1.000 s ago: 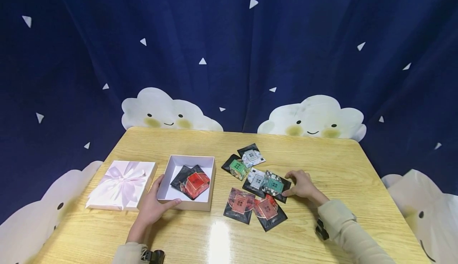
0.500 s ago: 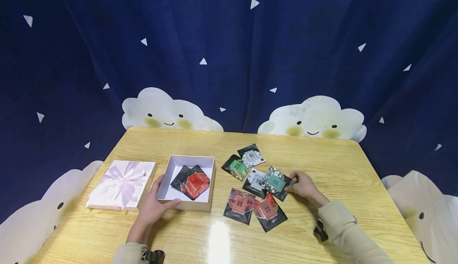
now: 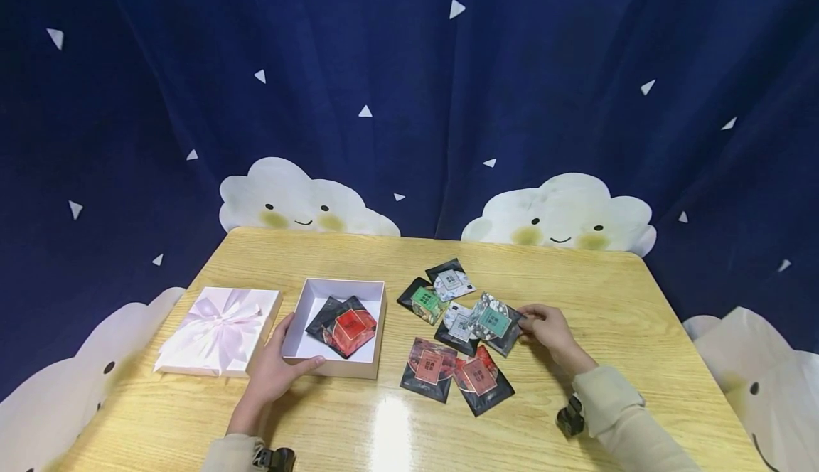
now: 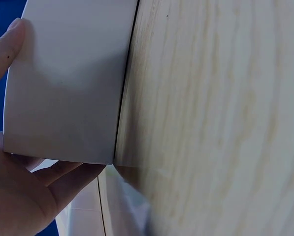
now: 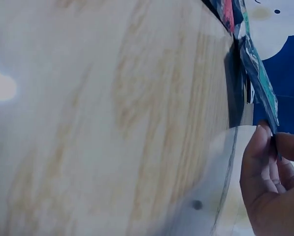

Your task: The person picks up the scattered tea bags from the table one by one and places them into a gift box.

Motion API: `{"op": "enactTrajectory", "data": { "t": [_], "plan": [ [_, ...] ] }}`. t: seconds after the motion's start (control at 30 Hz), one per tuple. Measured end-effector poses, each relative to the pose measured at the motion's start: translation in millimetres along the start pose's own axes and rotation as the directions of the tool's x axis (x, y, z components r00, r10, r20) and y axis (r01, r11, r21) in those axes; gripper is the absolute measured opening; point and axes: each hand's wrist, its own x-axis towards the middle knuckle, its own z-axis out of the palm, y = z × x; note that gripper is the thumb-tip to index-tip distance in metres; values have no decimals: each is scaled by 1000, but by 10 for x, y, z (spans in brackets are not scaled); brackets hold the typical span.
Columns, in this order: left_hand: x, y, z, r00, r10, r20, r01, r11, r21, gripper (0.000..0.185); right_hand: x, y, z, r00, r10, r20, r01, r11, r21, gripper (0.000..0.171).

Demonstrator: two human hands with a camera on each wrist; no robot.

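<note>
Dark blue curtains are hanging behind the table; the right hand is pinching a teal packet just off the pile, while the left hand is gripping the open box's near-left corner. Carrying it left into the box likely comes next

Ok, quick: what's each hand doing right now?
Left hand: holds the near-left corner of the open white box, thumb along the front wall.
Right hand: pinches the teal-labelled sachet by its edge, lifted off the table.
</note>
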Motion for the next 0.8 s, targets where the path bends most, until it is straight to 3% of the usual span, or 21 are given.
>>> {"op": "enactTrajectory", "data": {
  "t": [0.5, 0.8],
  "plan": [
    [16, -14, 13, 1000, -10, 11, 10, 999, -44, 97, -22, -79, 2, 999, 17, -39, -14, 996, 88, 31],
    [6, -18, 16, 1000, 5, -1, -5, 999, -43, 99, 189, 208, 10, 998, 40, -39, -30, 975, 222, 39]
  ]
}}
